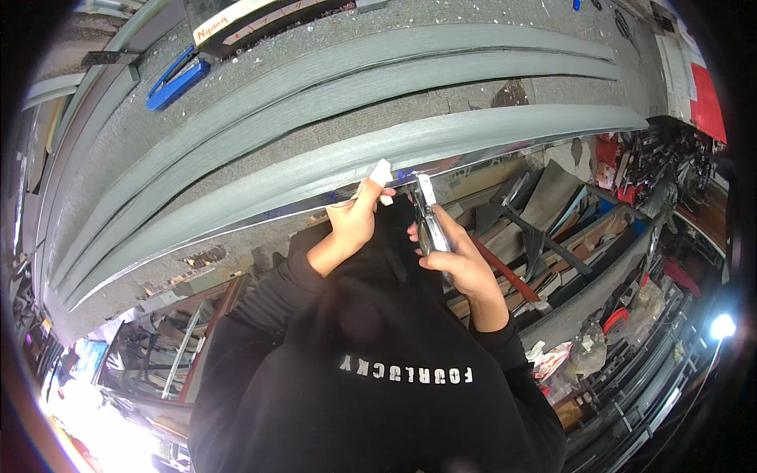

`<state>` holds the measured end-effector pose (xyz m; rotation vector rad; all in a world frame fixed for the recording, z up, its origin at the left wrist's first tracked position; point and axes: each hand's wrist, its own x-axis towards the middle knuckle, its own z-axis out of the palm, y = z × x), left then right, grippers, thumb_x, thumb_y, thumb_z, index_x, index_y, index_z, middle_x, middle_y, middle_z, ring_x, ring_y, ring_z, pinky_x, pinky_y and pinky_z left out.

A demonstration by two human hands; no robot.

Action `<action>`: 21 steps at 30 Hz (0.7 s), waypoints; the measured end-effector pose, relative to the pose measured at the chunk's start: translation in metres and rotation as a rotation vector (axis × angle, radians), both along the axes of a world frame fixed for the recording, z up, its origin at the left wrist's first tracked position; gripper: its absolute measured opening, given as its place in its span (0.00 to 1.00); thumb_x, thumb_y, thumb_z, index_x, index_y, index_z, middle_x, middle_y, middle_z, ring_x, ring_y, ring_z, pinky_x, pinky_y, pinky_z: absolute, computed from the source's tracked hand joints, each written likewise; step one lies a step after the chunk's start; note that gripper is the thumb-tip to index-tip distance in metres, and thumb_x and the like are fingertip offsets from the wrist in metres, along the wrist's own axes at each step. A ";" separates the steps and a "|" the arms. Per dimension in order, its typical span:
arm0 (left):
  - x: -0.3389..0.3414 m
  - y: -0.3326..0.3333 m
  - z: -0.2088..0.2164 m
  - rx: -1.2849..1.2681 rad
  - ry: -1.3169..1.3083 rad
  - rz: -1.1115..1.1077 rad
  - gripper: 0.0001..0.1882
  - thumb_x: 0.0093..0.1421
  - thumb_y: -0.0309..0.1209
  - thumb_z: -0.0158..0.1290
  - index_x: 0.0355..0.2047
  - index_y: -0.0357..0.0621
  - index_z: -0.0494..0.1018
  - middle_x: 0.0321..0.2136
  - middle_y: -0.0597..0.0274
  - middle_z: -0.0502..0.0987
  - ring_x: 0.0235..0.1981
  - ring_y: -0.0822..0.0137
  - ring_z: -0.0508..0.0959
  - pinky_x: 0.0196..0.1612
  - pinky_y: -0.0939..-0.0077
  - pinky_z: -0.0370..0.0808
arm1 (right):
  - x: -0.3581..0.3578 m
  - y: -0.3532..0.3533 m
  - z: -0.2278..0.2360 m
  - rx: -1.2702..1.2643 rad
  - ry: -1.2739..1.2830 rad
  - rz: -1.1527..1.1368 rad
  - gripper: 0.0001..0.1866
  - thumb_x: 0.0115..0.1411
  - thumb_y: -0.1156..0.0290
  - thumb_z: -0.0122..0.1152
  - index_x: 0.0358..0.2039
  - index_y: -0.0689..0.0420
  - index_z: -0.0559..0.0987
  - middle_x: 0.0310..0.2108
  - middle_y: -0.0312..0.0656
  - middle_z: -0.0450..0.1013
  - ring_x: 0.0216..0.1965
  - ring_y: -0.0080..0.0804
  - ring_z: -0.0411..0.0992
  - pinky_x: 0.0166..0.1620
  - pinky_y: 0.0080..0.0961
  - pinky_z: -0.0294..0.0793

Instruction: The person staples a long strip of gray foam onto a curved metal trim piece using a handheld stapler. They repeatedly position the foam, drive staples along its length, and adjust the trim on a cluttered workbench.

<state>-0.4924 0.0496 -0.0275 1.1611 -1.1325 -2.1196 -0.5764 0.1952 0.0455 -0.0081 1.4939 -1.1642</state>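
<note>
A long, pale grey profile [489,126] lies along the near edge of the bench, with blue marks on its dark front face. My left hand [355,221] is closed at that edge, thumb up against the profile and fingers partly hidden below. Something white [382,172] covers or sits at its thumb tip; whether it is a wrap or a separate piece is unclear. In my right hand [461,256], fingers wrap round a silver, plier-like hand tool [432,232]. The tool's tip reaches the profile's front edge, just right of the blue marks.
Two more grey profiles [473,68] lie farther back on the grey bench [465,98]. A blue-handled tool [178,85] rests at the far left, near a dark box [268,24]. Below the bench at right stands a bin of offcuts [607,272]. A lamp [722,326] glows at far right.
</note>
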 end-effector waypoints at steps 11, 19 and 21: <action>0.010 0.011 -0.003 -0.055 0.053 -0.070 0.10 0.62 0.27 0.52 0.39 0.35 0.79 0.22 0.64 0.79 0.20 0.79 0.72 0.24 0.83 0.66 | 0.011 -0.007 -0.019 -0.070 -0.086 -0.094 0.43 0.39 0.74 0.58 0.61 0.63 0.62 0.42 0.40 0.68 0.44 0.28 0.67 0.43 0.22 0.71; 0.008 0.011 -0.003 -0.043 0.026 -0.041 0.10 0.61 0.31 0.54 0.37 0.36 0.79 0.19 0.61 0.78 0.15 0.80 0.70 0.18 0.87 0.60 | -0.006 0.006 -0.029 -0.134 -0.222 -0.055 0.46 0.39 0.74 0.57 0.64 0.64 0.58 0.44 0.42 0.70 0.43 0.28 0.69 0.42 0.21 0.72; 0.010 0.010 -0.003 -0.049 0.027 -0.053 0.10 0.61 0.30 0.54 0.38 0.36 0.79 0.19 0.60 0.78 0.15 0.80 0.70 0.18 0.87 0.60 | -0.007 0.005 -0.026 -0.110 -0.155 -0.035 0.39 0.38 0.76 0.56 0.57 0.65 0.64 0.43 0.43 0.72 0.42 0.29 0.71 0.44 0.23 0.72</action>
